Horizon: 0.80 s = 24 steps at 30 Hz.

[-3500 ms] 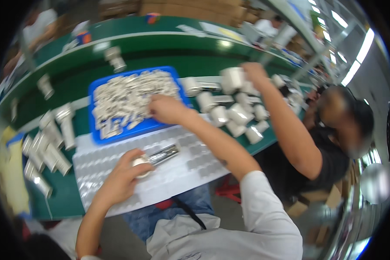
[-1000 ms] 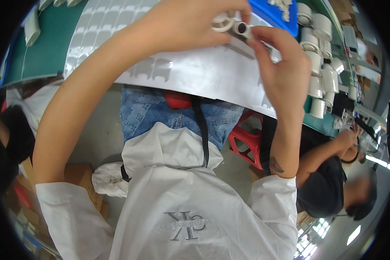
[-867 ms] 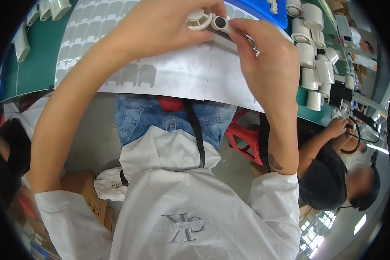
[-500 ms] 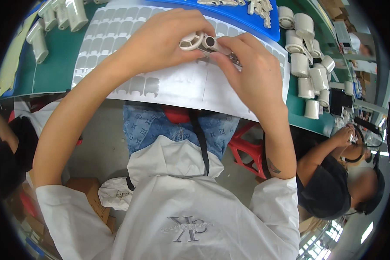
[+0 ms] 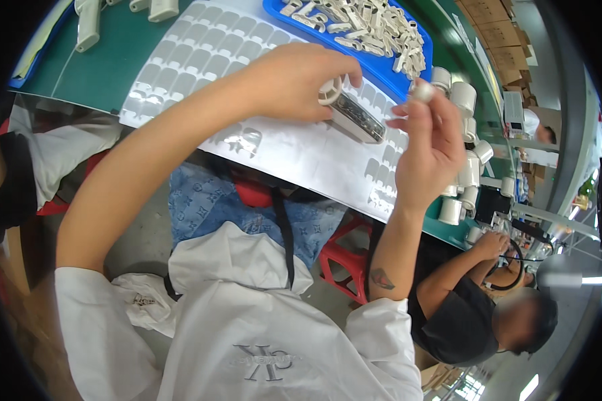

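Observation:
My left hand point(image 5: 308, 83) is closed around the ringed end of a white plastic device housing point(image 5: 358, 125), above the printed sheet. The housing's long open side shows a dark, shiny inside, and its far end points right and down. To the right, my right hand point(image 5: 429, 150) is raised and apart from the housing. Its thumb and fingertips pinch a small white plastic piece point(image 5: 421, 91), slightly blurred, whose exact kind I cannot make out. Beneath both hands lies a white sheet point(image 5: 294, 150) with rows of grey label-like shapes point(image 5: 201, 63).
A blue tray point(image 5: 418, 33) of small white plastic parts point(image 5: 374, 27) stands at the back. White cylindrical parts point(image 5: 463, 97) stand along the right of the green table point(image 5: 67, 80). White handle-shaped shells point(image 5: 89, 23) lie far left. A co-worker point(image 5: 455, 294) sits at right, near a red stool point(image 5: 344, 257).
My right hand has moved away from the housing to the right, carrying the small white piece. My left hand keeps its hold on the housing, whose open side shows more. The view has shifted.

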### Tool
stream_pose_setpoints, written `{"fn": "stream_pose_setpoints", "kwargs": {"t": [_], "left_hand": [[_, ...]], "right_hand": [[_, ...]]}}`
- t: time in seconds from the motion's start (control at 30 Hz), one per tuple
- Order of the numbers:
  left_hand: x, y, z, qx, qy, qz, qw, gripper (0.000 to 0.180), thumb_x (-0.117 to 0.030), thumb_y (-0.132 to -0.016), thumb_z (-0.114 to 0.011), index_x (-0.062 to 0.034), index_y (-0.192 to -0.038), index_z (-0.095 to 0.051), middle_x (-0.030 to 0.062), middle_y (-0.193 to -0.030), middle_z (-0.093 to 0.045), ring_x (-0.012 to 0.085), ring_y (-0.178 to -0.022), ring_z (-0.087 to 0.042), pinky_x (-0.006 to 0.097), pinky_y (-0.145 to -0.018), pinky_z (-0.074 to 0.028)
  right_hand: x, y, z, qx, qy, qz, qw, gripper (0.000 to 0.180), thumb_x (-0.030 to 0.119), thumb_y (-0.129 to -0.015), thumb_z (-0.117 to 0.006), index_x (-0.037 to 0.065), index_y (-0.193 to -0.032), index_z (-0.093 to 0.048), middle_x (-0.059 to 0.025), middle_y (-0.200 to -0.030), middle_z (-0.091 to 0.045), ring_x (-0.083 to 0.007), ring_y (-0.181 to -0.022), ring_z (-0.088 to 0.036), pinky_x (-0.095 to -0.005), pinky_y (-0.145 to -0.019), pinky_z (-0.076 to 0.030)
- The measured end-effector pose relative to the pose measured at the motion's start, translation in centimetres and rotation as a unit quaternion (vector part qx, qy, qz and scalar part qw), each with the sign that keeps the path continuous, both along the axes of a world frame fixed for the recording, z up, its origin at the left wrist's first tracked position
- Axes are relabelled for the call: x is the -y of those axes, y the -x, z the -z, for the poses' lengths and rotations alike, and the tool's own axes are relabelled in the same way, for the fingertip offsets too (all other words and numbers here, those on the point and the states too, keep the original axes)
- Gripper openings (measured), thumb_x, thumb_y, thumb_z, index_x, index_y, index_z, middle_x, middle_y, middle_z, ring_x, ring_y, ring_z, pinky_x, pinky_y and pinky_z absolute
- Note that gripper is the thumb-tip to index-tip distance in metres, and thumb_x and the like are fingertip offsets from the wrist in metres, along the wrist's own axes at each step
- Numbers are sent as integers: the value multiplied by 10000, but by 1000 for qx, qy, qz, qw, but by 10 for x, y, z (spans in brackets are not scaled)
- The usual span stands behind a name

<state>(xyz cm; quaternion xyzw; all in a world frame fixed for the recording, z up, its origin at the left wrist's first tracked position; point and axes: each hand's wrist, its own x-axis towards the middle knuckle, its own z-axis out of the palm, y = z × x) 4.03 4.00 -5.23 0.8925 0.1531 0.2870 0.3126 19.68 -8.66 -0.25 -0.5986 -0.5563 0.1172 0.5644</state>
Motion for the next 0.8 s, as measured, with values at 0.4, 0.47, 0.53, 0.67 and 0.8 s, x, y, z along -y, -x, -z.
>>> {"fn": "stream_pose_setpoints", "kwargs": {"t": [0.4, 0.47, 0.53, 0.67, 0.8], "left_hand": [[4, 7, 4, 36, 15, -18, 999, 416, -94, -669, -788, -117, -1048, -620, 31, -999, -650, 266, -976, -593, 389, -851, -485], [5, 8, 2, 38, 19, -18, 999, 386, -87, -675, -781, -117, -1027, -624, 25, -1008, -645, 269, -971, -591, 388, -847, -486], [7, 8, 3, 44, 17, -17, 999, 378, -90, -679, -780, -116, -1022, -622, 27, -1003, -641, 273, -968, -589, 391, -840, -486], [9, 7, 3, 53, 1, -20, 998, 347, -98, -683, -777, -101, -996, -626, 40, -983, -630, 286, -968, -584, 401, -828, -483], [3, 9, 5, 44, -27, -4, 999, 311, -103, -692, -769, -86, -977, -644, 53, -995, -631, 290, -976, -587, 398, -819, -485]], "right_hand": [[-4, -4, 3, 193, 176, -47, 964, 221, -7, -804, -720, 11, -1023, -708, -74, -908, -627, -159, -726, -602, -281, -644, -485], [-3, -2, 0, 188, 187, -48, 963, 214, -9, -800, -723, 9, -1013, -711, -72, -905, -627, -157, -722, -604, -283, -641, -486], [-1, 0, 1, 199, 176, -42, 963, 215, -7, -796, -728, 11, -1009, -714, -73, -884, -627, -159, -718, -604, -281, -631, -485], [2, 1, 4, 241, 158, -28, 957, 216, 5, -792, -723, 22, -1007, -720, -74, -826, -626, -195, -706, -600, -309, -628, -471], [2, 14, 13, 414, 100, 18, 905, 207, 17, -791, -703, 34, -996, -726, -71, -798, -624, -244, -718, -586, -360, -644, -443]]}}
